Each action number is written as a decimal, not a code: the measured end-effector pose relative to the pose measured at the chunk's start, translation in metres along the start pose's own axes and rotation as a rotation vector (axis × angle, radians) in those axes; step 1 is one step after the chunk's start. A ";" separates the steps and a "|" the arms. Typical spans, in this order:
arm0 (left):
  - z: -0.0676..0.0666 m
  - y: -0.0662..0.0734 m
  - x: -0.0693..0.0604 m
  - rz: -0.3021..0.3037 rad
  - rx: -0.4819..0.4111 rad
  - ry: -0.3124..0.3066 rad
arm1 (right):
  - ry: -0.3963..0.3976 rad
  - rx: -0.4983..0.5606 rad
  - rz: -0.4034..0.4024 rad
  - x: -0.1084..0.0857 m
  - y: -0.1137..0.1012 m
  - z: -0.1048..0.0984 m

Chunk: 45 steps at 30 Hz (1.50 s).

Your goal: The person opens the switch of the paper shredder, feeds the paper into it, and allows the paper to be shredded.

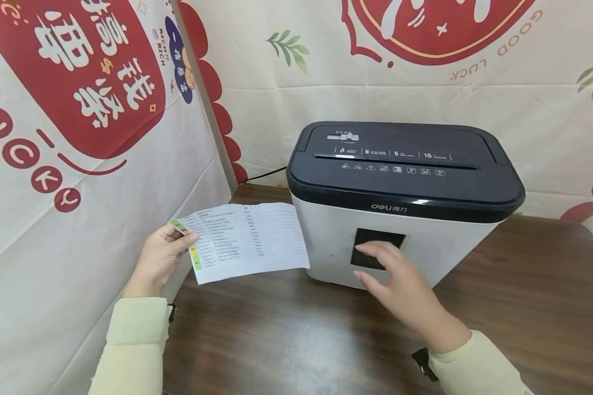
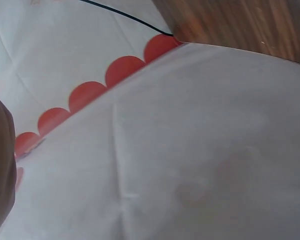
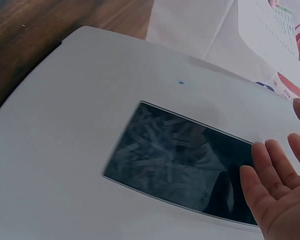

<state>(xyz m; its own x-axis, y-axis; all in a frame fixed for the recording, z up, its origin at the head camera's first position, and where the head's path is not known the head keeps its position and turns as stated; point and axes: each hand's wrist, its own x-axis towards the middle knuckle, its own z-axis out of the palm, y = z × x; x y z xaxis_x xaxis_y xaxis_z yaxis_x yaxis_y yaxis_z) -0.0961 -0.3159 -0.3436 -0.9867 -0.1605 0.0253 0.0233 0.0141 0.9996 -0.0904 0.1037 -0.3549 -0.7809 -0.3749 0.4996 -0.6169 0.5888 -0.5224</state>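
Observation:
A printed sheet of paper (image 1: 252, 241) with green and yellow cells along its left edge is pinched at that edge by my left hand (image 1: 160, 255). Its far end reaches the left side of a paper shredder (image 1: 400, 186), which has a dark lid and a white bin. In front of the bin's dark window (image 3: 175, 160), my right hand (image 1: 400, 280) is held with thumb and fingers spread apart, holding nothing. Paper strips show through that window in the right wrist view. Only a sliver of my left hand (image 2: 0, 165) appears in the left wrist view.
The shredder stands on a brown wooden table (image 1: 257, 340). A feed slot (image 1: 400, 161) runs across its lid. White printed cloth (image 1: 257, 71) hangs behind and along the left side. A black cord (image 1: 267, 174) runs from behind the shredder.

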 end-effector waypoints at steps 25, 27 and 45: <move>0.076 0.001 0.003 0.032 0.017 -0.100 | -0.040 0.083 0.062 0.016 -0.006 -0.019; 0.082 0.001 0.002 0.027 0.004 -0.107 | -0.055 0.115 0.092 0.016 -0.005 -0.021; 0.119 0.007 -0.002 0.041 0.108 -0.143 | -0.164 0.205 0.376 0.011 -0.008 -0.052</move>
<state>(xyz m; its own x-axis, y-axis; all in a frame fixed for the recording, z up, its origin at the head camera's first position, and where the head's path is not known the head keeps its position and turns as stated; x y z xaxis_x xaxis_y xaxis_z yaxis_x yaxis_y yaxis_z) -0.1130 -0.1978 -0.3383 -0.9983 -0.0157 0.0568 0.0543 0.1252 0.9906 -0.0889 0.1322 -0.3100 -0.9495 -0.2799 0.1420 -0.2813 0.5583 -0.7805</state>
